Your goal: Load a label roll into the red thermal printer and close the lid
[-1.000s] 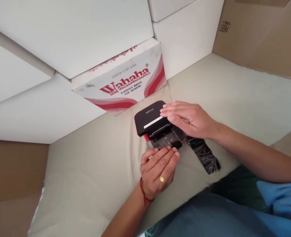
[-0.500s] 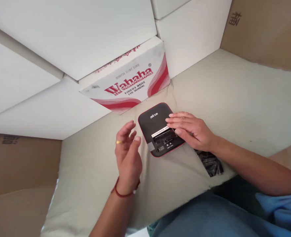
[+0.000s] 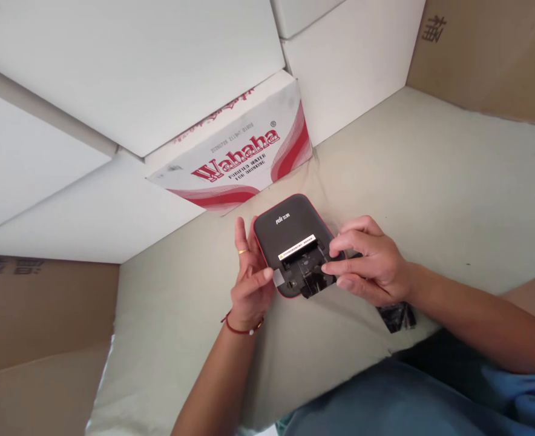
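A small black printer (image 3: 274, 233) with a red rim and a white label strip sits on the cloth-covered surface, before the Wahaha box. My left hand (image 3: 252, 275) grips its left side, thumb at the near-left corner by a grey patch; the fingers behind the edge are partly hidden. My right hand (image 3: 374, 260) is at the printer's right edge, fingers bent. Its fingertips pinch a glossy black film (image 3: 317, 283) that lies over the front panel and sticks out past the near edge. Behind my right wrist lies a crumpled black plastic piece (image 3: 397, 318).
The red-and-white Wahaha carton (image 3: 231, 160) stands behind the printer, with white boxes (image 3: 126, 66) stacked around it. Brown cardboard walls rise at the left (image 3: 40, 309) and right (image 3: 494, 60). The cloth (image 3: 431, 175) ends at the near edge, beside my lap.
My left hand has moved right and closed on the printer's side. My right hand has gone from lying flat on the printer to pinching black film, which now covers the panel buttons.
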A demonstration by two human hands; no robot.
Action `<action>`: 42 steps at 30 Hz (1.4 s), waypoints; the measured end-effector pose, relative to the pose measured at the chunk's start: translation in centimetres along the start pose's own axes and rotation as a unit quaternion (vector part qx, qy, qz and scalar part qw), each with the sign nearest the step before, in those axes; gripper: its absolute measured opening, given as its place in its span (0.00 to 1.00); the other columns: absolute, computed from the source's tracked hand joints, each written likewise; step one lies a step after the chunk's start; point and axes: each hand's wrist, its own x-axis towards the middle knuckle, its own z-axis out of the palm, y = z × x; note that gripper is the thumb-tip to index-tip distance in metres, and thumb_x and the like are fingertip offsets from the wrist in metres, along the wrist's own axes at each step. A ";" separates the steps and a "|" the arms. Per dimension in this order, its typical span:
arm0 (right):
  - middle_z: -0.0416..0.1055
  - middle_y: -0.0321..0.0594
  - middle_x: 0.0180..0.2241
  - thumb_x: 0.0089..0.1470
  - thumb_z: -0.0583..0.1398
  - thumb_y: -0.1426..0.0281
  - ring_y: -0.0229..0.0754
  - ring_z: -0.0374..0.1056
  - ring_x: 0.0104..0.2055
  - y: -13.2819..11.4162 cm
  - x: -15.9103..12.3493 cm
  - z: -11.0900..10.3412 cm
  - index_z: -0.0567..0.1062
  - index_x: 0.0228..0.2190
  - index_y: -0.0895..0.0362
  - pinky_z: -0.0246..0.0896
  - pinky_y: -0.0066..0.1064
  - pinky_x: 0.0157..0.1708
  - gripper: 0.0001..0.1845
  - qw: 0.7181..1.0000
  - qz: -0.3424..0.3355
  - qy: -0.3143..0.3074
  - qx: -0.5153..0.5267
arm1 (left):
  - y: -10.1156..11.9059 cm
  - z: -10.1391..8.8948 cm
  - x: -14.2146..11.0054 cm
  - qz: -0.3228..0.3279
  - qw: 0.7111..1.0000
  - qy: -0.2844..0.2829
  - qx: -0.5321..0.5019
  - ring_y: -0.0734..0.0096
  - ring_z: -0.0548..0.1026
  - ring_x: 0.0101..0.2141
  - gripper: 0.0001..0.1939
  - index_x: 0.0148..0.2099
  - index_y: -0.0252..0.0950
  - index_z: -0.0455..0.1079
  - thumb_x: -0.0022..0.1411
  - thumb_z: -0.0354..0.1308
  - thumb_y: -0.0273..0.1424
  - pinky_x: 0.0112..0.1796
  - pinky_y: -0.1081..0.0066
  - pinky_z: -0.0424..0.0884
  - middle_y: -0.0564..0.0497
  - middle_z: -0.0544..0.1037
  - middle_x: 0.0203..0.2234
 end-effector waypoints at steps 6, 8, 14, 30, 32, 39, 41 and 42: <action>0.82 0.43 0.41 0.73 0.58 0.60 0.48 0.72 0.47 -0.2 0.2 0.1 0.83 0.41 0.51 0.76 0.41 0.48 0.15 1.000 -0.014 -0.012 0.010 | -1.5 0.0 -1.2 -0.007 1.000 -0.026 0.003 0.50 0.68 0.74 0.58 0.80 0.70 0.46 0.56 0.75 0.52 0.66 0.50 0.76 0.55 0.58 0.80; 0.83 0.43 0.40 0.73 0.58 0.61 0.47 0.72 0.45 -0.2 0.3 0.1 0.83 0.41 0.53 0.75 0.40 0.47 0.15 1.000 -0.022 -0.013 0.011 | -1.9 -0.1 -1.2 -0.010 1.000 -0.020 -0.013 0.50 0.69 0.73 0.57 0.80 0.69 0.47 0.57 0.75 0.52 0.66 0.50 0.77 0.54 0.59 0.80; 0.85 0.42 0.36 0.73 0.60 0.62 0.41 0.67 0.31 -0.5 0.4 -0.3 0.82 0.41 0.57 0.62 0.37 0.30 0.14 0.997 -0.052 -0.041 -0.030 | -2.3 0.5 -1.4 -0.031 0.997 0.016 -0.069 0.54 0.64 0.76 0.59 0.80 0.69 0.50 0.55 0.78 0.42 0.71 0.55 0.68 0.57 0.60 0.79; 0.86 0.42 0.42 0.69 0.59 0.74 0.46 0.80 0.40 -0.4 10.9 0.5 0.86 0.42 0.54 0.62 0.33 0.35 0.13 0.885 0.182 -0.386 -0.185 | -4.6 0.9 0.1 -0.006 0.973 0.164 -0.163 0.57 0.76 0.66 0.23 0.61 0.47 0.76 0.69 0.71 0.47 0.67 0.56 0.74 0.47 0.78 0.67; 0.86 0.46 0.43 0.67 0.57 0.78 0.51 0.81 0.42 -0.2 12.3 2.4 0.86 0.42 0.55 0.61 0.36 0.33 0.16 0.825 0.172 -0.468 -0.266 | -4.7 0.7 0.4 -0.019 0.970 0.165 -0.176 0.60 0.82 0.58 0.21 0.57 0.44 0.77 0.68 0.72 0.46 0.63 0.57 0.77 0.48 0.83 0.59; 0.86 0.53 0.44 0.68 0.55 0.78 0.54 0.81 0.46 1.3 13.3 5.8 0.86 0.42 0.58 0.64 0.38 0.37 0.18 0.786 0.159 -0.514 -0.304 | -4.5 0.4 0.5 -0.024 0.973 0.136 -0.185 0.61 0.84 0.53 0.17 0.51 0.42 0.78 0.66 0.75 0.43 0.61 0.57 0.79 0.49 0.86 0.51; 0.86 0.52 0.43 0.66 0.57 0.78 0.54 0.81 0.45 1.5 13.3 5.5 0.85 0.43 0.58 0.63 0.38 0.37 0.16 0.778 0.160 -0.525 -0.306 | -4.6 0.4 0.5 -0.025 0.973 0.136 -0.186 0.60 0.84 0.54 0.18 0.50 0.42 0.78 0.65 0.76 0.43 0.61 0.57 0.79 0.49 0.85 0.52; 0.86 0.52 0.42 0.64 0.59 0.77 0.54 0.81 0.44 1.5 13.3 5.2 0.85 0.43 0.58 0.62 0.37 0.36 0.14 0.777 0.160 -0.528 -0.304 | -4.6 0.4 0.5 -0.025 0.972 0.136 -0.188 0.60 0.83 0.55 0.18 0.50 0.42 0.77 0.64 0.76 0.42 0.62 0.57 0.78 0.48 0.85 0.54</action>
